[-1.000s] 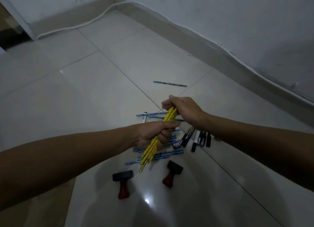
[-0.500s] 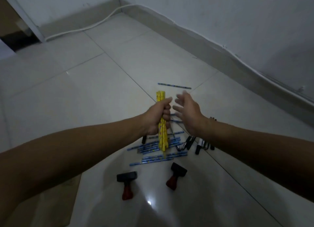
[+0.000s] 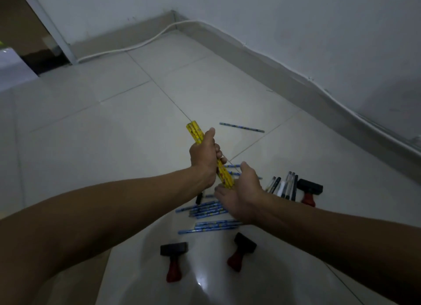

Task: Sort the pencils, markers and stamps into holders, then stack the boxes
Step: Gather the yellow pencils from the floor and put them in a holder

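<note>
Yellow patterned wooden pencils [image 3: 196,132] form a bundle gripped in the left hand [image 3: 203,157], tilted up and away. Just below it, the right hand [image 3: 242,193] is held with fingers relaxed, its palm against the bundle's lower end. Under that hand, blue patterned pencils [image 3: 208,210] lie on the white tiled floor [image 3: 127,131]; black pens [image 3: 283,186] lie to its right.

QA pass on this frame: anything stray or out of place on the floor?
One blue patterned pencil lies alone on the tile, apart from the main blue pencil pile. One red-handled black stamp sits beyond the pens, away from the other two.
</note>
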`<action>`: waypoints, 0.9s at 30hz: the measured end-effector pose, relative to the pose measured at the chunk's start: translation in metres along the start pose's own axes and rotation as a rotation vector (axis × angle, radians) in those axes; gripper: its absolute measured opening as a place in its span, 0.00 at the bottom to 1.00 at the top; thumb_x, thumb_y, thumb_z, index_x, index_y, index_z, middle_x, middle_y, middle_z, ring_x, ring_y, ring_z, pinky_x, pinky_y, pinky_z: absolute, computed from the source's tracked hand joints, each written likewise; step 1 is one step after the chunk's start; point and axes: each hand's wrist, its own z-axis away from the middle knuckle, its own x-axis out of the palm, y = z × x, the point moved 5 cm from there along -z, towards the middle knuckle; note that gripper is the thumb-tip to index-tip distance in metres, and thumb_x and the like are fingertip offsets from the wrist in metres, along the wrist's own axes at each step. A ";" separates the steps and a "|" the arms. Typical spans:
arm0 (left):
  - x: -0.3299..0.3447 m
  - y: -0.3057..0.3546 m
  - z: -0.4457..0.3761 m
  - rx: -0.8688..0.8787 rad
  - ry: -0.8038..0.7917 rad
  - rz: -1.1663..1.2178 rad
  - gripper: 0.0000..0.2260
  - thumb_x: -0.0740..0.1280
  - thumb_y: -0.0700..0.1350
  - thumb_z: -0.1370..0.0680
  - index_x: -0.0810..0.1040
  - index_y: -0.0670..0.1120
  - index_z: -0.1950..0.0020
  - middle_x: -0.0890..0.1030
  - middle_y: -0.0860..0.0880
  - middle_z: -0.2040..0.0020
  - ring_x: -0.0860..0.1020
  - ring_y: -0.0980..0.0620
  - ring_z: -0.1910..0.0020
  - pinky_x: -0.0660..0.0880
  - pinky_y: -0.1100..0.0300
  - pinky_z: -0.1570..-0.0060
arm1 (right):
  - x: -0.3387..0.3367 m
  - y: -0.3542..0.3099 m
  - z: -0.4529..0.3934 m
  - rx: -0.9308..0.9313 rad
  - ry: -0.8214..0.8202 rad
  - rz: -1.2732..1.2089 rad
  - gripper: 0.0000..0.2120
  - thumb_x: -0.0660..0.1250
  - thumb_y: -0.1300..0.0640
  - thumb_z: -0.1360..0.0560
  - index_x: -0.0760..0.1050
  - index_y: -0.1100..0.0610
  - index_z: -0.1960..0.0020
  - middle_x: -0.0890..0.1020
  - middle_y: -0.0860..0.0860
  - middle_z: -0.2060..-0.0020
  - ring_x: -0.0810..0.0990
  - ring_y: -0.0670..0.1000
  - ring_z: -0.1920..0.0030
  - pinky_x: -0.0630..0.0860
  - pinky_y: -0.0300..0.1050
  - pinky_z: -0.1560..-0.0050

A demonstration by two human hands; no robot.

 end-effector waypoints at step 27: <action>0.021 0.034 0.146 -0.797 -0.479 -0.667 0.05 0.66 0.43 0.21 0.73 0.47 0.57 0.67 0.50 0.73 0.66 0.56 0.77 0.66 0.64 0.77 | 0.014 -0.060 0.113 0.198 -0.188 0.629 0.17 0.65 0.44 0.21 0.78 0.59 0.52 0.73 0.57 0.69 0.70 0.52 0.74 0.73 0.42 0.71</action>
